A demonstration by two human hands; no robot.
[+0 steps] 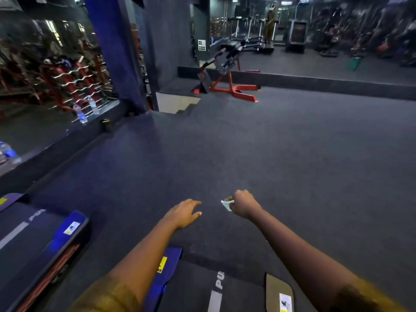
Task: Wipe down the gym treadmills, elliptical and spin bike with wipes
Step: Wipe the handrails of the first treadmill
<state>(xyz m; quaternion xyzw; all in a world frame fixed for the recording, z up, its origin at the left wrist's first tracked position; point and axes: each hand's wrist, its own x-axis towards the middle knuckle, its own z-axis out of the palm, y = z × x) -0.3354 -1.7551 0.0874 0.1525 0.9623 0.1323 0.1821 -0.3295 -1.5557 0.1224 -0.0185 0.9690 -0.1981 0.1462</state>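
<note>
Right hand [242,207] fisted around a white wipe [227,204], left hand [184,212] beside it flat and empty, both out over the floor [270,154], 2 treadmill [195,289] ends below them.

Near treadmill belt [198,293]: white letters "PU" beside white stripe, only legible text.
Left treadmill belt [20,224]: white lettering, blurred, unreadable.
Near blue rail [171,255]: yellow sticker [162,264], dark marks, illegible.
Left blue rail [67,238]: white-and-yellow sticker [71,228], dark pictogram, no readable words.
Grey right rail [275,287]: white sticker [285,302], print too small.
Left treadmill side panel [33,287]: red lettering, smeared, unreadable.
</note>
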